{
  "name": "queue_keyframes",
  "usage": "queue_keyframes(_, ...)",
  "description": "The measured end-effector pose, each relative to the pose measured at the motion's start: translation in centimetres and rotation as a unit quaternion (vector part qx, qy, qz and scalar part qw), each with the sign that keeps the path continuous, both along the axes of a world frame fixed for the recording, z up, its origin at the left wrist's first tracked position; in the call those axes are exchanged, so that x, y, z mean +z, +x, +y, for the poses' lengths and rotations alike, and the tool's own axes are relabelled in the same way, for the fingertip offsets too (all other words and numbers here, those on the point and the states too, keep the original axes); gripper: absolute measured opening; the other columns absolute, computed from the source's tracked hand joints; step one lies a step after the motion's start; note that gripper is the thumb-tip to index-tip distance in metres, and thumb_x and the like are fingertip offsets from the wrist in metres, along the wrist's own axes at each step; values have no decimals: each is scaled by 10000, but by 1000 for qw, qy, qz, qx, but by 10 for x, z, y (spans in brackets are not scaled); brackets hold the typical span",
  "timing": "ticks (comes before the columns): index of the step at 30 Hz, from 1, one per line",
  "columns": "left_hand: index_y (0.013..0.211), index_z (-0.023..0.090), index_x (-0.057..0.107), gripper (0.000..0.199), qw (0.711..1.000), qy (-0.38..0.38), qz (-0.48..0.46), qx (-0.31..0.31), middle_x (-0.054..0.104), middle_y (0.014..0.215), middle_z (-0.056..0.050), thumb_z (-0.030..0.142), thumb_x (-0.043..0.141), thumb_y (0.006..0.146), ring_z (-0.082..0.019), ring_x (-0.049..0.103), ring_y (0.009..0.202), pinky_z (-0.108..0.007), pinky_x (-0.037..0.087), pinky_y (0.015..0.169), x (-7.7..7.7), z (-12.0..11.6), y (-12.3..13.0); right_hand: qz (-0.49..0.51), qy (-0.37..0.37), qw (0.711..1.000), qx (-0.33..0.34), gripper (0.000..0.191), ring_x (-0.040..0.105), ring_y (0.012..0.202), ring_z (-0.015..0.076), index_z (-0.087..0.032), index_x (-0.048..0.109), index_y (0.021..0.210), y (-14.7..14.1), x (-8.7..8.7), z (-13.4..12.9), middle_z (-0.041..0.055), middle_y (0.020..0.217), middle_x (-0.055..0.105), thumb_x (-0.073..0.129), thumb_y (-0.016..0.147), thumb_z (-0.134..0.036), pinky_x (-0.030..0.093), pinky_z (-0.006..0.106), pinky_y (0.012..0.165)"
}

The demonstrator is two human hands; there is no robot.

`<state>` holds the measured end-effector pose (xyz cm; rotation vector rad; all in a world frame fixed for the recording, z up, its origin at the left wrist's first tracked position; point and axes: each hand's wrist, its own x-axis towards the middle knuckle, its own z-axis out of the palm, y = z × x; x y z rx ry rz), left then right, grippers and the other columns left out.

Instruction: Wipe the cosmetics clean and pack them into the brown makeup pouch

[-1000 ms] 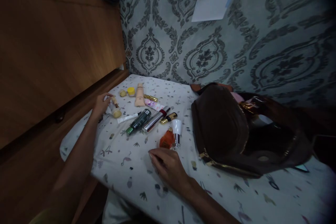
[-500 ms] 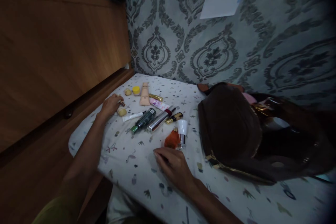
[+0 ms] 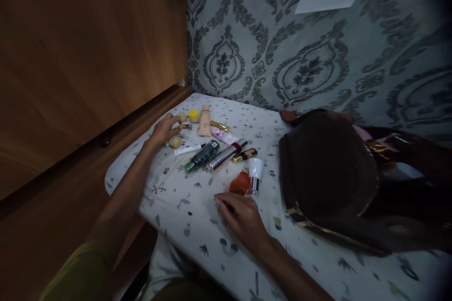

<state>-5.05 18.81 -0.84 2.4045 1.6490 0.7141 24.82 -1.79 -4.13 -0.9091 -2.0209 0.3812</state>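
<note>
My left hand [image 3: 165, 130] reaches to the far left of the sheet, its fingertips pinched on a small, shiny cosmetic tube [image 3: 186, 127]. Close to it are a small round pot with a beige top [image 3: 175, 141], another beige pot [image 3: 182, 116] and a yellow-lidded jar [image 3: 193, 115]. My right hand [image 3: 242, 218] rests on the sheet with curled fingers and nothing visible in them. Just beyond it lie an orange bottle [image 3: 240, 183] and a white-and-silver bottle [image 3: 255, 176], touching or nearly so.
Mid-sheet lie a beige tube [image 3: 204, 121], a gold tube [image 3: 220, 126], a pink-and-white tube [image 3: 224, 136], a thin white tube [image 3: 189, 149], a dark green tube [image 3: 202, 156], a silver tube [image 3: 226, 155] and a black-and-gold tube [image 3: 245, 155]. A dark brown bag [image 3: 325, 164] stands right; a wooden panel [image 3: 95, 51] borders left.
My left hand has moved slightly away from me, and the small tube now points out to the right from its fingertips. My right hand keeps its place. The view has shifted a little left.
</note>
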Motion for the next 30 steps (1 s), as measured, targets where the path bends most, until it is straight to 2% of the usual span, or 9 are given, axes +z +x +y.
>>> queue_keyframes(5,942,245,747,227,994,-70,1,-79,693,987,-31,256,668,729,-230,630,938,-313,465,851,2,14,1,3,-5,1000,1,184,697,614,155,-176,688,872,1,-1,0,41,728,744,525,948,-143,526,248,581)
queue_keyframes(8,981,249,757,268,993,-84,-6,-89,732,995,-16,258,646,737,-218,655,933,-295,481,846,6,26,0,5,-4,1000,-3,184,692,611,150,-176,687,870,0,-2,0,37,723,740,524,949,-147,521,243,581)
queue_keyframes(12,1150,195,691,369,998,-57,-27,-29,717,1077,-53,292,537,829,-193,657,829,-297,503,768,16,51,7,14,-3,1000,-5,195,681,601,143,-184,687,867,0,-3,0,37,716,737,518,962,-164,509,237,567)
queue_keyframes(14,1206,177,658,404,999,-46,-24,8,705,1106,-73,325,530,852,-208,655,861,-310,499,776,19,66,16,19,-7,1000,-7,195,680,604,141,-189,686,863,-1,-3,0,36,717,737,520,962,-166,511,237,570)
queue_keyframes(19,1128,204,686,482,994,-74,21,72,723,1106,-101,474,729,731,-304,639,1044,-346,456,863,18,90,44,22,-4,1000,-9,185,675,599,139,-182,685,872,-1,-3,0,36,716,732,523,959,-165,510,236,567)
queue_keyframes(22,1049,215,695,534,991,-92,38,93,738,1068,-115,529,801,630,-335,642,1048,-358,447,855,14,91,54,22,-6,1000,-9,194,677,599,138,-184,688,874,-1,-3,0,35,713,736,516,961,-174,517,236,579)
queue_keyframes(24,1049,215,687,534,991,-90,34,98,737,1060,-115,510,807,621,-337,642,1046,-351,448,835,15,87,56,23,-10,1000,-11,205,680,602,138,-183,692,867,-1,-3,-1,37,716,739,509,960,-177,523,239,590)
queue_keyframes(27,1111,200,665,532,993,-76,5,87,725,1065,-106,463,779,663,-320,640,1031,-333,459,798,21,76,58,39,-27,999,-15,204,668,584,135,-180,694,856,0,-1,-2,30,694,730,515,955,-175,520,237,581)
queue_keyframes(30,1146,177,653,488,996,-72,-40,31,712,1043,-68,449,708,745,-272,648,977,-313,482,783,32,55,63,78,-53,995,-31,188,663,589,130,-179,695,833,2,5,-1,20,673,717,544,944,-169,515,229,587)
